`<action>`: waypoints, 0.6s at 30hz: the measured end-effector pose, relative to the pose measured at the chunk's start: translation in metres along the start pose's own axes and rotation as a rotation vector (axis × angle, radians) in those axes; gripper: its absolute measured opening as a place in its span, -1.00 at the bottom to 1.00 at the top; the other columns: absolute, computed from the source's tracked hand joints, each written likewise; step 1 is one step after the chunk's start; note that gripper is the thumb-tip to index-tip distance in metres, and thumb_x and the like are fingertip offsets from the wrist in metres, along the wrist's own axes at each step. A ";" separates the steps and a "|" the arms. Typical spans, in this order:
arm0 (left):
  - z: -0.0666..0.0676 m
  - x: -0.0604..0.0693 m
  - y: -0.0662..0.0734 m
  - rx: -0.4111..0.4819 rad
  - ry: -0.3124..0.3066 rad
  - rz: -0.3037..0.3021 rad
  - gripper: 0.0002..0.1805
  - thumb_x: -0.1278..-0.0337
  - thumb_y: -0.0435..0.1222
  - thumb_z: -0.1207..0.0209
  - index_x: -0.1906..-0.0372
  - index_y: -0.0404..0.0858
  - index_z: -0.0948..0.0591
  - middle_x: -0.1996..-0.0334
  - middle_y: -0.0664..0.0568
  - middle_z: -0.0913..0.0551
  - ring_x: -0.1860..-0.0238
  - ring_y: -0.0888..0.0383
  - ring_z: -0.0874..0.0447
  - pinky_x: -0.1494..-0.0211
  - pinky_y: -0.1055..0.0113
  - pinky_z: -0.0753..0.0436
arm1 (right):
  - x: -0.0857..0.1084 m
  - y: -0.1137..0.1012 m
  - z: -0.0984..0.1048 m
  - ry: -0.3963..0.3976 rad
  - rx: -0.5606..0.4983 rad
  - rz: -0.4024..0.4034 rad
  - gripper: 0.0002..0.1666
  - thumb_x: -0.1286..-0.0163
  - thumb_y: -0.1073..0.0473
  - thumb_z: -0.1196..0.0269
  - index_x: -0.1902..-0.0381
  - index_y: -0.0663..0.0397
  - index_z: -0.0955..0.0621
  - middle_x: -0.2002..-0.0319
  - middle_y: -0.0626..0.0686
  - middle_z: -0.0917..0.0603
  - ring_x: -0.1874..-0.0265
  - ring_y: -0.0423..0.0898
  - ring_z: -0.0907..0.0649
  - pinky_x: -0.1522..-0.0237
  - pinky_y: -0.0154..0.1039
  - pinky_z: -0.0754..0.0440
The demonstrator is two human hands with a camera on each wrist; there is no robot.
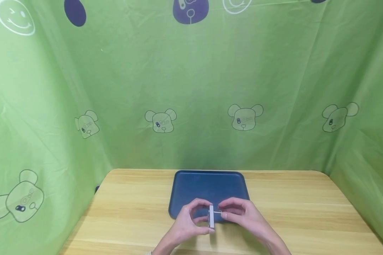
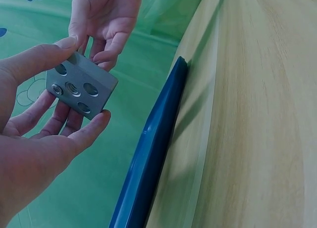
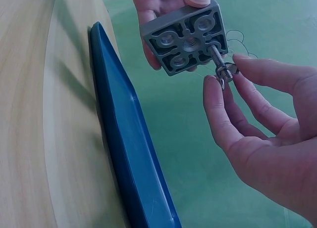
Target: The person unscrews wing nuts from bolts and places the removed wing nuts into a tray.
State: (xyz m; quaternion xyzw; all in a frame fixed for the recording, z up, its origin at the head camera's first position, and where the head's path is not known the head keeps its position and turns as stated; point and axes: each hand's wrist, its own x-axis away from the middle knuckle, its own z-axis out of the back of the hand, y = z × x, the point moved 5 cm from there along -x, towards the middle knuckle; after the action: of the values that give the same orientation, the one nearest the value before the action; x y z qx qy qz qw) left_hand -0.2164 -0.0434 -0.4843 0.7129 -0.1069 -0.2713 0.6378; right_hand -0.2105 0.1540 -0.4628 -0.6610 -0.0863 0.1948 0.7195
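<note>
My left hand (image 1: 187,224) grips a square grey plate (image 1: 211,216) by its edges above the near side of the blue tray (image 1: 207,187). The plate's smooth face has several round holes in the left wrist view, one with a shiny metal piece in it. Its ribbed face shows in the right wrist view. A threaded bolt (image 3: 215,56) sticks out of a corner hole there, toward my right hand (image 1: 247,216). The right thumb and fingers pinch small metal hardware (image 3: 227,72) around the bolt's end; whether nut or washers, I cannot tell.
The tray lies flat on a light wood table (image 1: 131,205), with its raised rim below the hands. A green printed curtain (image 1: 198,71) encloses the table at the back and both sides.
</note>
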 end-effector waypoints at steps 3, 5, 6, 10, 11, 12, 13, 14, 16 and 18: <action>0.000 0.000 0.000 0.006 -0.002 0.002 -0.27 0.26 -0.66 -0.47 -0.20 -0.44 -0.52 -0.14 -0.06 -0.57 -0.21 0.03 -0.57 -0.29 0.02 -0.70 | 0.001 0.000 0.000 0.004 -0.009 -0.009 -0.59 -0.35 0.30 -0.38 -0.09 0.42 -0.61 -0.08 0.48 -0.61 -0.06 0.10 -0.72 -0.10 -0.24 -0.78; 0.000 0.000 0.001 0.008 -0.003 0.001 -0.27 0.26 -0.66 -0.47 -0.20 -0.44 -0.52 -0.15 -0.07 -0.57 -0.21 0.03 -0.56 -0.29 0.01 -0.70 | 0.001 0.000 -0.001 0.001 -0.016 -0.009 -0.58 -0.34 0.32 -0.38 -0.10 0.44 -0.60 -0.07 0.48 -0.61 -0.04 0.09 -0.72 -0.10 -0.24 -0.78; 0.000 0.000 0.001 0.008 -0.002 0.001 -0.27 0.26 -0.66 -0.47 -0.19 -0.43 -0.52 -0.15 -0.08 -0.56 -0.22 0.03 -0.56 -0.29 0.01 -0.70 | 0.001 -0.001 -0.001 0.000 -0.017 -0.010 -0.58 -0.33 0.32 -0.39 -0.10 0.44 -0.60 -0.07 0.48 -0.61 -0.03 0.08 -0.72 -0.10 -0.24 -0.78; 0.000 0.000 0.001 0.002 0.001 -0.001 -0.26 0.27 -0.66 -0.47 -0.20 -0.42 -0.52 -0.16 -0.09 -0.56 -0.24 -0.01 -0.55 -0.30 0.03 -0.69 | 0.002 -0.001 -0.003 -0.006 -0.032 -0.006 -0.58 -0.33 0.37 -0.37 -0.11 0.47 -0.59 -0.06 0.50 -0.60 0.00 0.04 -0.74 -0.07 -0.25 -0.79; 0.000 0.000 0.001 0.001 0.002 -0.002 -0.26 0.27 -0.66 -0.46 -0.20 -0.43 -0.52 -0.16 -0.09 -0.56 -0.24 -0.02 -0.55 -0.30 0.03 -0.69 | 0.002 0.000 -0.003 -0.004 -0.034 -0.009 -0.58 -0.33 0.38 -0.36 -0.11 0.47 -0.58 -0.06 0.50 -0.61 0.01 0.03 -0.74 -0.06 -0.25 -0.79; 0.000 0.000 0.002 0.001 0.003 -0.005 -0.26 0.27 -0.66 -0.46 -0.20 -0.45 -0.52 -0.16 -0.10 -0.56 -0.24 -0.03 -0.54 -0.30 0.04 -0.69 | 0.002 0.000 -0.003 -0.002 -0.034 -0.011 -0.58 -0.32 0.39 -0.36 -0.11 0.47 -0.58 -0.05 0.49 -0.61 0.01 0.03 -0.74 -0.05 -0.25 -0.79; 0.001 0.000 0.002 0.002 0.004 -0.006 -0.25 0.28 -0.66 -0.46 -0.21 -0.46 -0.51 -0.17 -0.11 -0.56 -0.25 -0.04 -0.54 -0.31 0.04 -0.69 | 0.002 0.000 -0.003 0.002 -0.034 -0.015 -0.58 -0.32 0.40 -0.36 -0.11 0.47 -0.58 -0.04 0.48 -0.62 0.02 0.03 -0.75 -0.05 -0.25 -0.80; 0.001 0.000 0.002 0.002 0.005 -0.007 -0.25 0.28 -0.66 -0.46 -0.21 -0.47 -0.51 -0.17 -0.12 -0.56 -0.26 -0.05 -0.53 -0.31 0.04 -0.68 | 0.001 0.000 -0.003 0.004 -0.034 -0.019 -0.57 -0.32 0.40 -0.36 -0.11 0.48 -0.58 -0.04 0.47 -0.63 0.03 0.03 -0.75 -0.04 -0.25 -0.80; 0.001 0.000 0.002 0.007 0.005 -0.008 -0.25 0.28 -0.67 -0.45 -0.21 -0.50 -0.49 -0.18 -0.13 -0.56 -0.26 -0.06 -0.53 -0.31 0.04 -0.68 | 0.001 0.001 -0.003 0.011 -0.031 -0.030 -0.57 -0.32 0.39 -0.36 -0.11 0.48 -0.58 -0.02 0.44 -0.66 0.03 0.07 -0.75 -0.03 -0.25 -0.80; 0.001 0.000 0.003 0.007 0.005 -0.008 -0.24 0.29 -0.67 -0.45 -0.21 -0.52 -0.48 -0.18 -0.14 -0.56 -0.27 -0.06 -0.52 -0.32 0.03 -0.68 | 0.001 0.002 -0.003 0.014 -0.028 -0.037 -0.58 -0.32 0.38 -0.37 -0.10 0.48 -0.58 -0.01 0.41 -0.67 0.04 0.08 -0.75 -0.03 -0.25 -0.80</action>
State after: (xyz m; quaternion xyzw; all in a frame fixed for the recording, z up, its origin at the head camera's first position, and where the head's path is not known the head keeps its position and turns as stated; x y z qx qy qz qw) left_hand -0.2168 -0.0448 -0.4816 0.7162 -0.1035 -0.2716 0.6345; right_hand -0.2089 0.1519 -0.4648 -0.6707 -0.0961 0.1755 0.7143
